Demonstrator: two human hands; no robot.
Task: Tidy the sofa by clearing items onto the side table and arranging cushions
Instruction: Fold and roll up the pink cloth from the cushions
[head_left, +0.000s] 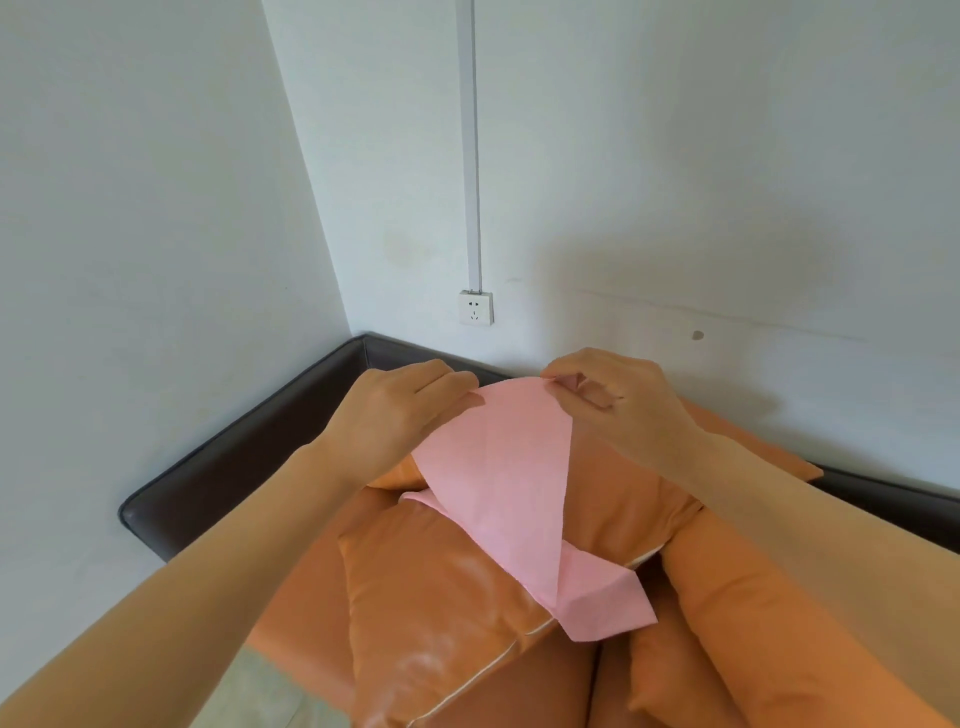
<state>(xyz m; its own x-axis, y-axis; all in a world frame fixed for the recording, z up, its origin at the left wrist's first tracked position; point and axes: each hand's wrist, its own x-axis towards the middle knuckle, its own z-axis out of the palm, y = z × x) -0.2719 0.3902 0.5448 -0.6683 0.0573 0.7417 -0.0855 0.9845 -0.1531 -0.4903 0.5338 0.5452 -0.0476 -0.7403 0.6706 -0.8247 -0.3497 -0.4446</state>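
Pink cloth (498, 467) pinched by both hands over orange cushion (441, 623).
Light, limp; left hand (405, 415) and right hand (618, 400) grip top corners.

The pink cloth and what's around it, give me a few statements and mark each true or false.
1. Both hands pinch the pink cloth by its top edge: left hand, right hand. True.
2. The cloth hangs over a blue cushion. False: the orange cushion.
3. A wall socket sits above the sofa's dark frame. True.
4. A plug is in the socket. False: nothing is plugged in.
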